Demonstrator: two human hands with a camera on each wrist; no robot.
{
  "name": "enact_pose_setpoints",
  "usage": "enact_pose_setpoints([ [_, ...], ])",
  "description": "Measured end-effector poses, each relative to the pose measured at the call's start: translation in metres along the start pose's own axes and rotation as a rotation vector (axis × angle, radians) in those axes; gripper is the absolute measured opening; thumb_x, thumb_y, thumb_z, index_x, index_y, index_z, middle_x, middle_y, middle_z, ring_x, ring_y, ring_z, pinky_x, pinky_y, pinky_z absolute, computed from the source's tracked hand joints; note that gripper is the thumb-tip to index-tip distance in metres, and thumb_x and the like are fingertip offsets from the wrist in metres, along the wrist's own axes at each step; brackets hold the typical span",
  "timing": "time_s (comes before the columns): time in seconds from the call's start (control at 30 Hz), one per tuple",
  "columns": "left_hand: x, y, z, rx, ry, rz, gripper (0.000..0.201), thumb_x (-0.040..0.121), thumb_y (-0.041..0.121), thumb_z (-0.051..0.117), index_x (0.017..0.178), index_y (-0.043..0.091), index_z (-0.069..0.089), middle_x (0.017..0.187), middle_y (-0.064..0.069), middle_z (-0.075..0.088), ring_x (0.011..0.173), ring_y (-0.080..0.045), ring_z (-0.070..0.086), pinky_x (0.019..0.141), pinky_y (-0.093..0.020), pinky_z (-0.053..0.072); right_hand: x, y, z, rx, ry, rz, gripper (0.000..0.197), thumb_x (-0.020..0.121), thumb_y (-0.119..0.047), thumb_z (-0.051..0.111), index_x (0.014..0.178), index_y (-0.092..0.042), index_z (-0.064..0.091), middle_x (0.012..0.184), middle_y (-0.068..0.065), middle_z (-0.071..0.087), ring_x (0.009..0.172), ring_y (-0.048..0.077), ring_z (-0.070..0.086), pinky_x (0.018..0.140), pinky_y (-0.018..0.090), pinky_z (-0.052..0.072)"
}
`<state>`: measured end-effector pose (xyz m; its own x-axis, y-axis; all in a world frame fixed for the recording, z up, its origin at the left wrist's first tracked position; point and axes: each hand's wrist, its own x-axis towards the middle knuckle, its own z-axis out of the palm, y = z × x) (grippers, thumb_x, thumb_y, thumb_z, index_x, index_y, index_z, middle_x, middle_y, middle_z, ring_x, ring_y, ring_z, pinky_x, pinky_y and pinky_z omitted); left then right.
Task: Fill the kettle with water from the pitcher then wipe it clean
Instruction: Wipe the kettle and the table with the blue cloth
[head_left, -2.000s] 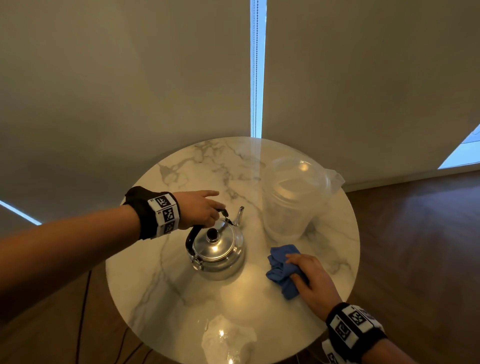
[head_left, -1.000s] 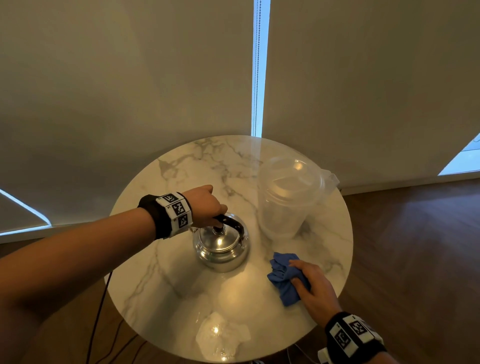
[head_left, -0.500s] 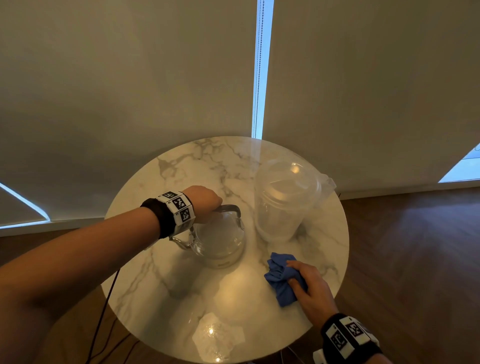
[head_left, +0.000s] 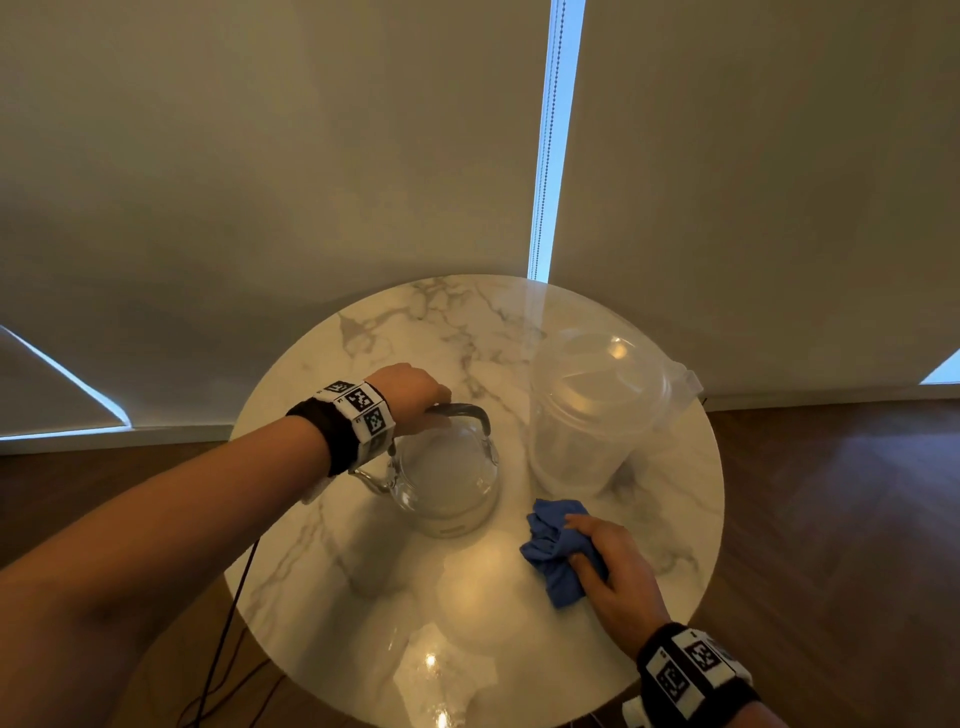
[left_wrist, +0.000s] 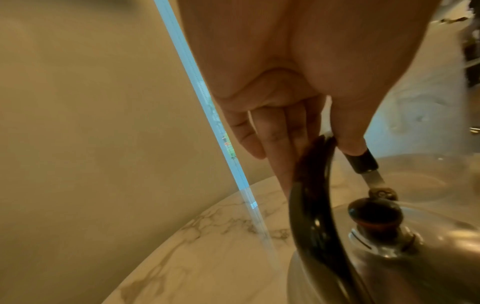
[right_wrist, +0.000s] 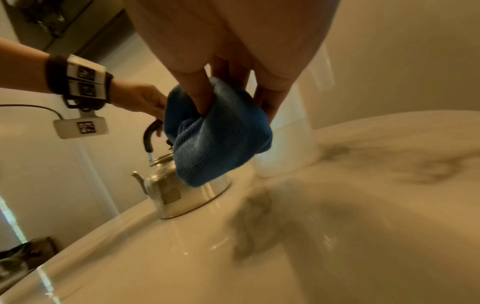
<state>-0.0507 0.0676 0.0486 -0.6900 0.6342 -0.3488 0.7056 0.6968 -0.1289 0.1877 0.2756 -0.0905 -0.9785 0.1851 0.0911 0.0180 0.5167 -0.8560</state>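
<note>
Two containers are set on the round marble table (head_left: 322, 561): a metal kettle (head_left: 447, 483) near the middle and a clear plastic pitcher (head_left: 592, 415) just beside it, toward the right. The kettle is seated upright on the tabletop, with its spout (head_left: 371, 475) directed toward the left edge. Its lid, fitted with a dark knob (left_wrist: 374, 214), is in place, so the contents cannot be seen. A pale rectangular label (right_wrist: 171, 196) is carried on the kettle wall; no writing on it can be read. The pitcher is closed by a translucent lid (head_left: 597, 379); whether water remains inside cannot be told through the hazy wall.

The black kettle handle (head_left: 467, 413) is gripped by the left hand (head_left: 410, 389), the fingers (left_wrist: 272, 139) being curled round the top of the arch, as shown in the left wrist view. A crumpled blue cloth (head_left: 553, 545) is pinched by the right hand (head_left: 618, 577), with fingers pressed into its folds. In the right wrist view the cloth (right_wrist: 221, 135) is seen bunched under the fingertips and hanging clear of the table surface, near the kettle (right_wrist: 182, 185) but apart from it.

Black wristbands (head_left: 358, 415) with square black-and-white coded markers are worn on both wrists; no legible text is carried by them. A dark cable (head_left: 228, 623) is run below the left edge of the table.
</note>
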Motion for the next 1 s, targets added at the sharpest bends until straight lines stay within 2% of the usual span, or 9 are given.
enact_pose_setpoints([
  [0.23, 0.000, -0.019, 0.028, -0.529, 0.094, -0.196, 0.040, 0.087, 0.046, 0.053, 0.119, 0.023, 0.061, 0.109, -0.007, 0.069, 0.100, -0.025, 0.062, 0.086, -0.036, 0.049, 0.066, -0.085, 0.042, -0.137, -0.064, -0.352, 0.037, 0.087, -0.026, 0.042, 0.124, -0.028, 0.046, 0.132, -0.009, 0.046, 0.132, 0.006, 0.029, 0.113, 0.015, 0.018],
  [0.33, -0.012, -0.026, 0.048, -0.769, 0.177, -0.218, 0.033, 0.091, 0.030, 0.054, 0.119, 0.016, 0.062, 0.112, -0.011, 0.069, 0.100, -0.024, 0.063, 0.082, -0.029, 0.046, 0.103, -0.098, 0.085, -0.359, -0.262, -0.284, 0.045, 0.093, -0.032, 0.038, 0.135, -0.017, 0.041, 0.148, 0.006, 0.035, 0.140, 0.024, 0.021, 0.119, 0.037, 0.014],
  [0.4, -0.020, -0.031, 0.058, -0.828, 0.196, -0.229, 0.035, 0.092, 0.032, 0.052, 0.122, 0.018, 0.060, 0.113, -0.010, 0.070, 0.100, -0.023, 0.063, 0.084, -0.028, 0.046, 0.121, -0.098, 0.109, -0.547, -0.385, -0.196, 0.053, 0.094, -0.036, 0.039, 0.142, -0.015, 0.031, 0.154, 0.010, 0.022, 0.142, 0.030, 0.013, 0.119, 0.045, 0.012],
  [0.5, -0.022, -0.033, 0.062, -0.772, 0.181, -0.202, 0.037, 0.095, 0.034, 0.045, 0.128, 0.022, 0.055, 0.115, -0.015, 0.068, 0.106, -0.029, 0.062, 0.092, -0.037, 0.048, 0.145, -0.102, 0.124, -0.674, -0.353, -0.227, 0.052, 0.090, -0.037, 0.043, 0.135, -0.013, 0.039, 0.145, 0.012, 0.036, 0.133, 0.032, 0.028, 0.114, 0.045, 0.025],
  [0.67, -0.019, -0.034, 0.062, -0.608, 0.132, -0.221, 0.045, 0.097, 0.037, 0.038, 0.137, 0.017, 0.044, 0.133, -0.013, 0.057, 0.123, -0.028, 0.052, 0.101, -0.034, 0.041, 0.159, -0.109, 0.132, -0.762, -0.361, -0.255, 0.045, 0.087, -0.033, 0.046, 0.123, -0.008, 0.051, 0.127, 0.013, 0.054, 0.122, 0.036, 0.041, 0.106, 0.047, 0.036],
  [0.77, -0.019, -0.034, 0.057, -0.527, 0.138, -0.179, 0.044, 0.097, 0.033, 0.038, 0.137, 0.016, 0.044, 0.132, -0.013, 0.058, 0.120, -0.029, 0.053, 0.097, -0.034, 0.041, 0.135, -0.099, 0.134, -0.820, -0.285, -0.285, 0.046, 0.086, -0.036, 0.045, 0.124, -0.013, 0.055, 0.130, 0.009, 0.057, 0.125, 0.038, 0.047, 0.104, 0.052, 0.040],
  [0.83, -0.020, -0.035, 0.053, -0.491, 0.149, -0.133, 0.042, 0.097, 0.032, 0.038, 0.136, 0.017, 0.044, 0.130, -0.012, 0.060, 0.118, -0.029, 0.054, 0.095, -0.034, 0.041, 0.112, -0.084, 0.131, -0.844, -0.272, -0.360, 0.052, 0.086, -0.037, 0.039, 0.131, -0.014, 0.048, 0.140, 0.006, 0.050, 0.132, 0.037, 0.040, 0.105, 0.056, 0.034],
  [0.93, -0.017, -0.039, 0.049, -0.457, 0.135, -0.100, 0.041, 0.096, 0.032, 0.040, 0.135, 0.018, 0.047, 0.128, -0.010, 0.061, 0.116, -0.027, 0.055, 0.094, -0.034, 0.041, 0.082, -0.056, 0.121, -0.849, -0.321, -0.502, 0.065, 0.076, -0.031, 0.065, 0.135, -0.014, 0.041, 0.141, 0.004, 0.049, 0.133, 0.030, 0.040, 0.104, 0.050, 0.037],
  [1.0, -0.013, -0.042, 0.046, -0.419, 0.087, -0.098, 0.041, 0.096, 0.033, 0.041, 0.133, 0.018, 0.049, 0.123, -0.012, 0.063, 0.113, -0.028, 0.056, 0.091, -0.034, 0.041, 0.072, -0.048, 0.114, -0.844, -0.379, -0.546, 0.077, 0.060, -0.028, 0.082, 0.129, -0.016, 0.049, 0.134, 0.000, 0.056, 0.129, 0.025, 0.046, 0.101, 0.043, 0.043],
])
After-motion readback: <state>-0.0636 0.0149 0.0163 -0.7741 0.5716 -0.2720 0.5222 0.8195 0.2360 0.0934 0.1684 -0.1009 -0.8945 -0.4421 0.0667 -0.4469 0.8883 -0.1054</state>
